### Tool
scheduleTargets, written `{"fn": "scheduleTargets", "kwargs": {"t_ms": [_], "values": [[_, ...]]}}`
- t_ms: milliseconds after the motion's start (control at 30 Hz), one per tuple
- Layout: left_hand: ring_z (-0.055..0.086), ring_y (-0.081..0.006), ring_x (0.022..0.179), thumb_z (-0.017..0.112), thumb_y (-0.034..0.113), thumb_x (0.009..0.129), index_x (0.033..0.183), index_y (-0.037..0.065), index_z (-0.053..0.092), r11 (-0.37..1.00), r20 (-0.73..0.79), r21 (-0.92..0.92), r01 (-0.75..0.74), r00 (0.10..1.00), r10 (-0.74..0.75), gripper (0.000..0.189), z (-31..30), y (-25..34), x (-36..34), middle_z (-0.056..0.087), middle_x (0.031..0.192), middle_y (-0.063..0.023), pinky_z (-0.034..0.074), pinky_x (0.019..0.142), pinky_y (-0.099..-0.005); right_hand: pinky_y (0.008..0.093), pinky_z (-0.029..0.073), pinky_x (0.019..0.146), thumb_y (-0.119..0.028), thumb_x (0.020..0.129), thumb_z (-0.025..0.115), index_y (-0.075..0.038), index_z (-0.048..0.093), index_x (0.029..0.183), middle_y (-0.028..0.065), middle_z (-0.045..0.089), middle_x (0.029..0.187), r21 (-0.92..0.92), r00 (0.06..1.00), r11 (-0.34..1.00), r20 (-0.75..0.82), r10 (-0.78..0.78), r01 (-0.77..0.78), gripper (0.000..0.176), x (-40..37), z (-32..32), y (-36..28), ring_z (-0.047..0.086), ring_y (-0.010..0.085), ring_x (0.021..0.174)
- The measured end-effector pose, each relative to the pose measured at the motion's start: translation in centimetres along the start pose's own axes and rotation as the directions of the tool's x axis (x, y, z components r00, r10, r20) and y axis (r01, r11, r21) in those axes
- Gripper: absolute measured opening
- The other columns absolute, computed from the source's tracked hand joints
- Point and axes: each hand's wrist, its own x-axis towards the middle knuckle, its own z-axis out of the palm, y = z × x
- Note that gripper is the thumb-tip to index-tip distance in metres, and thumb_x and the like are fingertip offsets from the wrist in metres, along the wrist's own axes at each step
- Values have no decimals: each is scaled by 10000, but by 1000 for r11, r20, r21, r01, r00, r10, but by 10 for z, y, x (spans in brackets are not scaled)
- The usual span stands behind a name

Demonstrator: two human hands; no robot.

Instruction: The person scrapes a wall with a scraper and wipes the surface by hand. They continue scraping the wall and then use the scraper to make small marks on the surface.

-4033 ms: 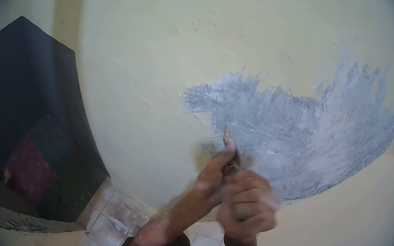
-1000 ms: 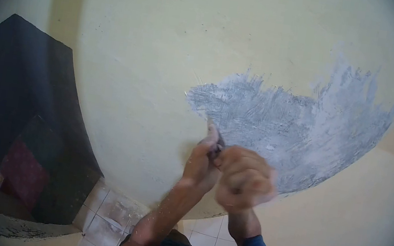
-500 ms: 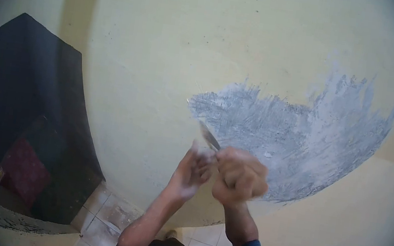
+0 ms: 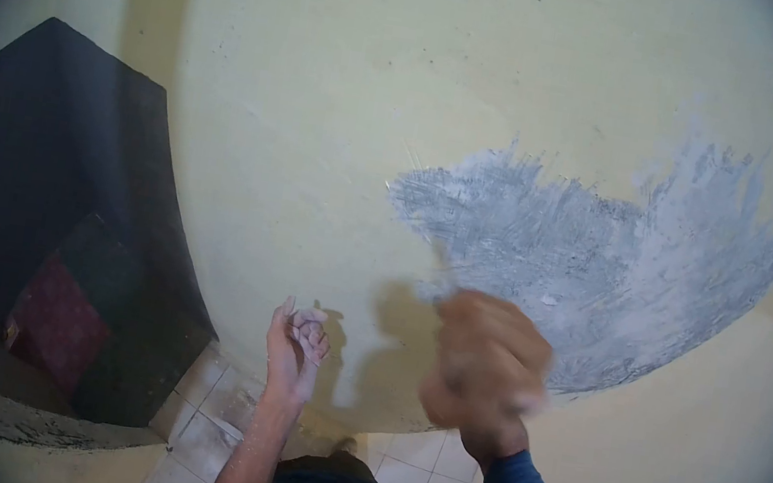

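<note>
The scraper [image 4: 441,261] is in the right hand [image 4: 490,360], its thin blade jutting up and to the left from the fist, in front of the lower left edge of a grey, streaked patch [image 4: 546,229] on the pale yellow wall [image 4: 285,188]. Both fist and blade are blurred, so whether the edge meets the wall cannot be told. The right fingers are wrapped closely round the handle, which they hide. The left hand [image 4: 298,343] is lower and well apart from the tool, near the wall, fingers half curled, thumb raised, nothing seen in its loose grasp; its fingers look whitened, perhaps with dust. By judgement the scraper is light, its blade stiff along its length with perhaps a little spring at the tip, and not fragile. Powder on the skin could make the handle slip, so a full wrap as low on the handle as this fist seems to have looks sound; the blade's flat, close to the handle, would be the place for a second hand's support, fingertips kept back from the edge. Floor tiles [image 4: 204,448] show below, and a dark panel [image 4: 47,125] stands to the left.
</note>
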Motion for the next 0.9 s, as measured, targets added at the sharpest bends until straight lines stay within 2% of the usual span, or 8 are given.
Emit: {"fn": "scheduleTargets", "kwargs": {"t_ms": [133, 233, 400, 500, 700, 733, 800, 900], "values": [[431, -76, 514, 476, 373, 972, 792, 76, 552, 998, 8, 15, -68, 998, 68, 355, 8, 0, -10, 547, 679, 1, 337, 444, -240, 364, 442, 553, -204, 486, 613, -74, 528, 668, 68, 519, 717, 13, 933, 968, 262, -246, 251, 239, 1, -6, 2, 537, 276, 623], [422, -60, 537, 523, 347, 945, 890, 54, 617, 958, 119, 232, -170, 982, 145, 312, 23, 1, -8, 552, 694, 8, 329, 482, -231, 364, 451, 546, -243, 644, 639, -51, 513, 631, 67, 530, 683, 154, 984, 971, -22, -179, 180, 229, -5, 5, 6, 544, 255, 617], [588, -109, 734, 643, 159, 890, 1030, 55, 635, 545, 502, 619, -565, 819, 278, 174, 61, -28, -32, 639, 874, -47, 429, 608, -240, 311, 391, 413, -255, 984, 471, -55, 450, 558, 54, 456, 518, 191, 909, 942, -370, -191, 275, 472, -5, 7, 14, 451, 205, 419], [601, -112, 784, 657, 155, 874, 1025, 52, 637, 499, 525, 602, -623, 780, 340, 184, 57, -37, -27, 651, 950, -66, 433, 614, -252, 315, 361, 397, -271, 991, 439, -68, 410, 543, 36, 420, 486, 155, 928, 932, -237, -287, 327, 493, -1, 12, 21, 406, 192, 390], [607, -149, 790, 622, 152, 895, 990, 49, 648, 450, 360, 715, -535, 834, 419, 142, 21, -37, -6, 647, 997, -77, 448, 649, -264, 341, 372, 438, -257, 926, 543, -78, 419, 543, 49, 411, 476, 639, 944, 742, -330, 25, 204, 441, 0, -18, 7, 411, 191, 401], [606, -153, 800, 624, 159, 896, 997, 50, 646, 453, 343, 713, -535, 830, 441, 150, 14, -37, 1, 645, 1004, -77, 449, 647, -266, 297, 281, 405, -307, 984, 368, -125, 297, 552, 10, 313, 457, 611, 925, 734, -374, -63, 297, 474, 9, -13, -5, 293, 139, 397], [603, -161, 819, 629, 173, 896, 1011, 53, 642, 457, 302, 719, -524, 828, 473, 167, 4, -34, 7, 642, 1018, -79, 451, 642, -268, 294, 290, 402, -234, 942, 385, -119, 298, 552, 7, 317, 461, 67, 901, 989, -425, -90, 131, 416, 4, -2, 9, 286, 134, 399], [576, -230, 1007, 670, 240, 865, 1111, 45, 613, 276, 369, 765, -581, 748, 552, 319, 16, -15, 3, 610, 1145, -125, 483, 787, -350, 296, 316, 387, -98, 831, 466, -100, 317, 548, 18, 354, 477, -177, 893, 984, -437, -107, 31, 319, 1, 18, 28, 343, 137, 408]]}}
